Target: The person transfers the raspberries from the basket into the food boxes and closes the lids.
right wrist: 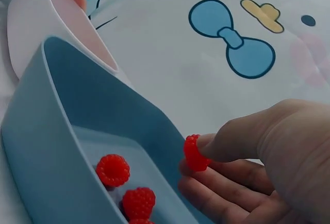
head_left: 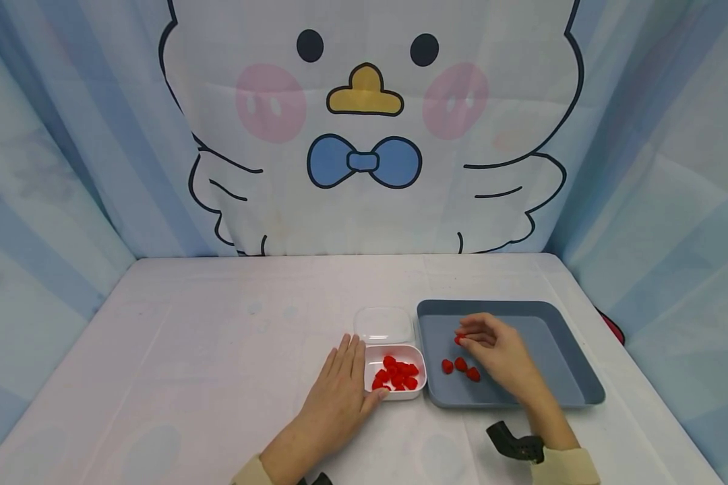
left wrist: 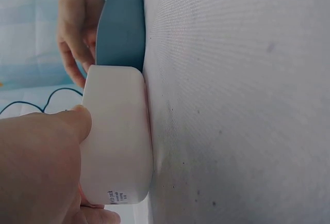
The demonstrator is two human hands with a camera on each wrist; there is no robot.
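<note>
Between thumb and fingertips my right hand [head_left: 500, 353] pinches a red raspberry [right wrist: 194, 153], held up above the grey-blue tray [head_left: 546, 357]. Several more raspberries [head_left: 460, 364] lie on the tray's left part. Beside the tray stands a small white box [left wrist: 114, 136] with a pile of red raspberries [head_left: 400, 374] inside. My left hand [head_left: 334, 399] rests against this box, its straight fingers along the left side and the thumb at the near rim. In the left wrist view that thumb overlaps the box's upper edge.
A clear plastic lid [head_left: 383, 325] lies just behind the white box. Tray and box stand close together on a white-covered table [head_left: 206, 364]. Printed curtains [head_left: 364, 215] with a cartoon bird close off the back and both sides.
</note>
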